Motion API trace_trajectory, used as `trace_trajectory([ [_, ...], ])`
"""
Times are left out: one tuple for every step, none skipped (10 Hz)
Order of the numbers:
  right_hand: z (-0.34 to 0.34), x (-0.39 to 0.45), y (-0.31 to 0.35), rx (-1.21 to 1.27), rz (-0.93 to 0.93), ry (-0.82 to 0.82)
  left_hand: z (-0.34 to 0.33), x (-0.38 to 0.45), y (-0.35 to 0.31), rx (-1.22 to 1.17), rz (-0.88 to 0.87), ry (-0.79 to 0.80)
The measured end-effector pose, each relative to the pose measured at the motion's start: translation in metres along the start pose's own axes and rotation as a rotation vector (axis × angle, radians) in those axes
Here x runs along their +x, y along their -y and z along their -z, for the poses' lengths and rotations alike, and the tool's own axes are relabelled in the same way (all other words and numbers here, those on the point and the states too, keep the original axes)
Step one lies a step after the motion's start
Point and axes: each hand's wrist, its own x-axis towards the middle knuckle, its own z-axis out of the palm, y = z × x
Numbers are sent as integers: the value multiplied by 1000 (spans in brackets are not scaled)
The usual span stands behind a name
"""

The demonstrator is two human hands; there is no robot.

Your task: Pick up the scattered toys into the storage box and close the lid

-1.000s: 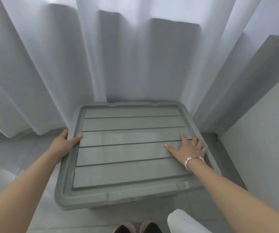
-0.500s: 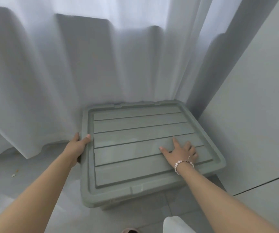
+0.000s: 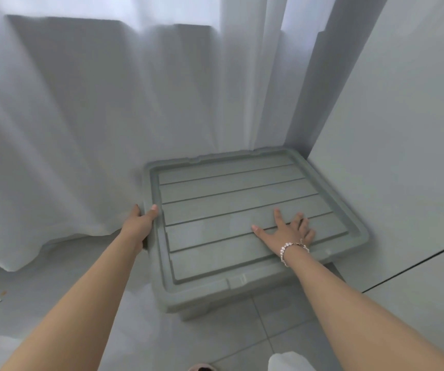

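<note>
Head view shows the lid [image 3: 231,210] at centre right, already seated on the box [image 3: 196,311], long axis running left to right; left hand [image 3: 142,223] grips its left rim, right hand [image 3: 287,231] presses flat on top, fingers spread, nearer the unpressed right edge

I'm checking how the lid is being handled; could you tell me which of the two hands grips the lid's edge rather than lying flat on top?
The left hand: it grips the lid's left rim. The right hand, with the bracelet, lies spread on top.
</note>
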Motion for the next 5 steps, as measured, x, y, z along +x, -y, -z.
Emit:
trace_trajectory([
  [2, 0, -1, 6, 0, 25, -1, 2, 2, -1, 9, 13],
  [5, -2, -1, 19, -7, 23, -5, -3, 1, 35, -12, -11],
  [3, -9, 2, 31, -23, 15, -8, -13, 2, 143, -47, -49],
  [-3, -20, 10, 8, 28, -64, -10, -25, 1, 333, -13, -107],
  [5, -29, 20, 92, 96, -155, -13, -50, -10, 331, -32, -139],
])
